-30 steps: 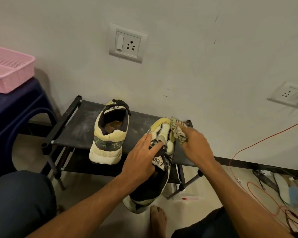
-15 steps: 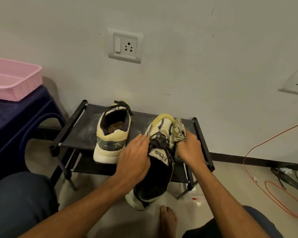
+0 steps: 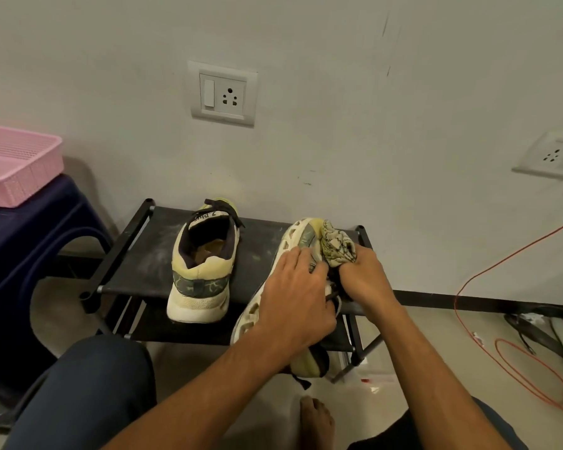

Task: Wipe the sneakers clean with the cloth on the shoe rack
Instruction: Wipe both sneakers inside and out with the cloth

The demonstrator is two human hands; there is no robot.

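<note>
Since the next wipe turns on where cloth meets shoe, layout first: black tube-frame shoe rack against the wall. To its left a dark blue plastic stool carries a pink perforated plastic basket; its inside is only partly seen, contents can't tell. On the rack's left half an upright cream-and-yellow sneaker stands heel toward the person, brown insole visible inside. On the right half a tipped cream-and-yellow sneaker lies on its side, long axis wall-to-person, toe at the back, heel hanging off the front edge. Over its midfoot the left hand wraps, fingers curled round it. Just beside, the right hand pinches a bunched beige patterned cloth against the toe's right flank. Right hand nearer; likely stroke runs toe-to-heel along that axis.
</note>
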